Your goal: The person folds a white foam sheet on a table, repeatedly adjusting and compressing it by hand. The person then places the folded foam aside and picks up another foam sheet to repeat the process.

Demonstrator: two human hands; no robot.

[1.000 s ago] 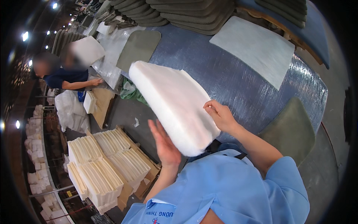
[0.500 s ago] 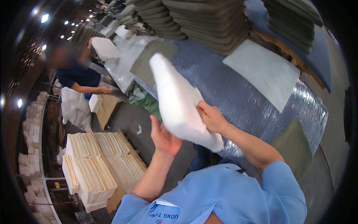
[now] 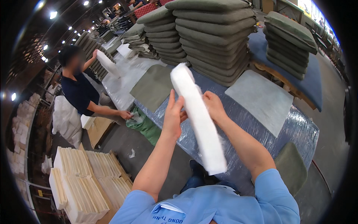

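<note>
A thick white foam seat pad (image 3: 201, 121) is held up in front of me, turned edge-on and leaning slightly left at its top. My right hand (image 3: 213, 106) grips its right side, with the fingertips partly hidden behind the pad. On the other side is my left hand (image 3: 174, 116), its fingers stretched and apart, close against the pad's left face; whether it presses there I cannot tell. Beneath the pad runs a table (image 3: 194, 143) wrapped in shiny plastic over blue. A pale grey fabric sheet (image 3: 260, 100) and an olive fabric piece (image 3: 152, 86) lie flat on it.
Tall stacks of olive cushions (image 3: 214, 41) stand at the table's back, with another stack (image 3: 289, 44) at right. An olive cover (image 3: 292, 168) hangs at the near right edge. Left are cream foam slabs (image 3: 84, 186), a green bag (image 3: 145, 125) and a co-worker (image 3: 80, 89) holding a white pad.
The pad has turned from showing its broad face to edge-on and shifted right. My left hand has risen beside its left face. The co-worker's hand now reaches the green bag.
</note>
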